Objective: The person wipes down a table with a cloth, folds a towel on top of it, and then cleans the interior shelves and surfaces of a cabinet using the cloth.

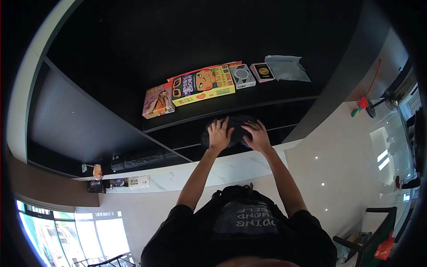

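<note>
Object (pixel 237 132), dark, indistinct, under left grip (pixel 219 132) and right grip (pixel 256 135)

Left hand (pixel 219 135) and right hand (pixel 257 135) open, palms down.
Left forearm (pixel 196 180) points toward one o'clock, right forearm (pixel 283 180) toward eleven; thumbs inward.

Daylight pours through the windows (pixel 58 231) at lower left, blown out to white, and glares off the glossy floor (pixel 329 178) at right. The black shelving (pixel 195 35) swallows nearly all detail (a murky patch, this). The fisheye view bends edges into curves, corners falling to black, background softening.
</note>
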The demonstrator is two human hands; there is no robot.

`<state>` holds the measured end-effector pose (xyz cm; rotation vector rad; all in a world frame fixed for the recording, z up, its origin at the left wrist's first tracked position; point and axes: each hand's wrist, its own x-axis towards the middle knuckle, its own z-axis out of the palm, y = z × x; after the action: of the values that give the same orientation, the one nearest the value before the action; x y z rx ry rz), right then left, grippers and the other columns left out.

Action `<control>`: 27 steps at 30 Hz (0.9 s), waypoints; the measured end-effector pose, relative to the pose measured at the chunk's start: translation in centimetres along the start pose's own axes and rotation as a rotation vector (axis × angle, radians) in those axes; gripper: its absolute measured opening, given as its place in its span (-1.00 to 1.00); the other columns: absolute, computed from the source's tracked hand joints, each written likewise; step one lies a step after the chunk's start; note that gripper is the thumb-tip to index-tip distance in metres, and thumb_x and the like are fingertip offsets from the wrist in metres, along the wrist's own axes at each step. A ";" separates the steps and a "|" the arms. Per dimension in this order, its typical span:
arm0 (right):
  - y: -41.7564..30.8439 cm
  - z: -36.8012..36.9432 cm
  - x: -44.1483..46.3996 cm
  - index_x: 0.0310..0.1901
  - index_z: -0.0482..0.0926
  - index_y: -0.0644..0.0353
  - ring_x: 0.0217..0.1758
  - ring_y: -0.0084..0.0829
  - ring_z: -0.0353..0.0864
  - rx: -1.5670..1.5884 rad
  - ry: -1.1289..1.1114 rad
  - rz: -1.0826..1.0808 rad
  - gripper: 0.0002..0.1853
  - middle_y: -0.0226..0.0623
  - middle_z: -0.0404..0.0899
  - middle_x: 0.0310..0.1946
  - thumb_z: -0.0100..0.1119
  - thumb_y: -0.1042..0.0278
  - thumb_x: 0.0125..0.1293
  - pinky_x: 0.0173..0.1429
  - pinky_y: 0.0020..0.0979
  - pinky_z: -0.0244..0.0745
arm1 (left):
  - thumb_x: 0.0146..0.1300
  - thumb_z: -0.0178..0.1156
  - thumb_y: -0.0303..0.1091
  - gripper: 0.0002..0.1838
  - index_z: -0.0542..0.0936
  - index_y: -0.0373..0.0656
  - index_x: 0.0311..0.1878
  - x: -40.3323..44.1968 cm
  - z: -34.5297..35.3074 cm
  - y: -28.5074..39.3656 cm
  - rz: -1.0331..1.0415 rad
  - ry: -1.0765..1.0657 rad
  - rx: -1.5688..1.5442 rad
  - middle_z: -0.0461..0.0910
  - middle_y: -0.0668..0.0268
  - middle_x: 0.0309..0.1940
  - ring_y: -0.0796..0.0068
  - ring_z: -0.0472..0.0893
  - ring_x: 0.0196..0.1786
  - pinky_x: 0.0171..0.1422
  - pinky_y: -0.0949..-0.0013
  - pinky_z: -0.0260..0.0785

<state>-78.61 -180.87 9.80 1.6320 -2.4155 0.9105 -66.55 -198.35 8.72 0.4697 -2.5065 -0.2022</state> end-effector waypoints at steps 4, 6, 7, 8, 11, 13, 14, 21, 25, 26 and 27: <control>1.1 -1.2 -2.8 0.26 0.51 0.04 0.48 -0.08 0.29 -0.021 0.172 0.054 -0.34 -0.09 0.31 0.41 0.40 0.49 0.04 0.56 -0.07 0.12 | 0.22 0.35 -0.12 -0.39 0.53 -0.07 0.33 0.6 0.1 3.1 0.035 -0.016 -0.124 0.53 0.24 0.01 0.10 0.45 0.14 0.20 0.04 0.24; -0.4 -1.7 -3.4 0.36 0.39 0.03 0.37 0.11 0.29 0.071 0.369 0.244 -0.14 0.04 0.18 0.42 0.42 0.64 -0.10 0.44 -0.09 0.25 | 0.08 0.45 -0.17 -0.40 0.61 -0.05 0.25 0.4 -0.2 4.3 0.028 -0.012 -0.213 0.52 0.30 -0.14 0.20 0.47 0.00 0.06 0.13 0.26; -0.4 -1.4 -3.5 0.36 0.39 0.03 0.37 0.11 0.29 0.074 0.383 0.231 -0.14 0.04 0.18 0.42 0.42 0.64 -0.10 0.44 -0.09 0.25 | 0.00 0.47 -0.24 -0.42 0.65 -0.02 0.17 0.2 -0.7 5.0 0.010 0.006 -0.245 0.54 0.29 -0.15 0.17 0.50 -0.02 0.04 0.11 0.29; -0.1 -1.4 -3.5 0.32 0.42 0.06 0.29 0.08 0.33 0.059 0.397 0.268 -0.17 0.02 0.26 0.33 0.39 0.65 -0.11 0.39 -0.07 0.28 | -0.05 0.48 -0.28 -0.47 0.68 -0.01 0.09 -0.1 -1.5 5.5 0.037 -0.057 -0.240 0.54 0.28 -0.18 0.15 0.51 -0.05 0.03 0.09 0.30; 0.6 -1.2 -4.8 0.16 0.52 0.13 0.14 0.02 0.39 0.008 0.479 0.211 -0.33 -0.03 0.40 0.09 0.31 0.67 -0.13 0.23 -0.04 0.32 | -0.17 0.47 -0.36 -0.62 0.68 -0.01 -0.17 -2.0 -4.0 6.6 0.107 -0.180 -0.210 0.54 0.26 -0.26 0.11 0.55 -0.10 0.01 0.08 0.34; -0.7 -1.1 -6.2 -0.02 0.55 0.15 0.14 0.03 0.39 0.065 0.617 0.194 -0.49 -0.02 0.42 0.07 0.32 0.63 -0.12 0.20 -0.04 0.30 | -0.19 0.48 -0.32 -0.65 0.64 -0.03 -0.25 -4.1 -6.9 7.5 0.093 -0.103 -0.246 0.52 0.27 -0.27 0.12 0.55 -0.08 0.00 0.06 0.35; -1.7 -1.2 -7.3 -0.09 0.53 0.14 0.14 0.03 0.39 0.053 0.666 0.196 -0.54 -0.02 0.43 0.06 0.32 0.62 -0.12 0.21 -0.04 0.29 | -0.21 0.49 -0.30 -0.63 0.64 -0.03 -0.25 -5.1 -8.2 7.9 0.116 -0.040 -0.254 0.53 0.28 -0.25 0.13 0.54 -0.08 -0.02 0.06 0.36; -5.6 -3.9 -15.6 -0.23 0.46 0.15 -0.13 0.03 0.64 0.349 0.064 0.350 -0.55 -0.05 0.62 -0.24 0.50 0.47 -0.19 -0.05 -0.13 0.52 | -0.15 0.54 0.17 -0.36 0.62 -0.10 -0.12 -14.2 -13.3 5.2 -0.175 -0.712 -0.385 0.71 0.14 -0.17 -0.01 0.70 -0.04 0.11 0.02 0.49; -5.8 -5.1 -15.5 -0.20 0.46 0.15 -0.14 0.00 0.66 0.314 -0.188 0.147 -0.44 -0.13 0.61 -0.29 0.61 0.32 -0.24 -0.08 -0.17 0.54 | -0.11 0.50 0.19 -0.36 0.64 -0.09 -0.08 -18.5 -13.8 3.7 -0.279 -0.725 -0.311 0.69 0.11 -0.13 0.03 0.67 0.02 0.07 0.04 0.51; -6.2 -5.0 -15.4 -0.17 0.44 0.14 -0.14 0.01 0.66 0.307 -0.212 0.141 -0.41 -0.13 0.61 -0.28 0.62 0.30 -0.25 -0.09 -0.15 0.54 | -0.09 0.50 0.17 -0.38 0.64 -0.09 -0.09 -19.1 -13.8 3.3 -0.284 -0.679 -0.309 0.69 0.11 -0.15 0.03 0.68 -0.01 0.05 0.05 0.51; -6.3 -4.6 -15.2 -0.14 0.42 0.14 -0.14 0.03 0.65 0.294 -0.225 0.103 -0.39 -0.11 0.61 -0.28 0.62 0.31 -0.21 -0.09 -0.14 0.54 | -0.08 0.50 0.14 -0.41 0.64 -0.09 -0.10 -19.9 -13.9 3.1 -0.286 -0.637 -0.304 0.69 0.12 -0.17 0.03 0.68 -0.04 0.03 0.06 0.51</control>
<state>-67.79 -167.61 10.35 1.8078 -2.6392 1.2091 -44.17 -188.56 10.67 0.7204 -2.9226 -0.9619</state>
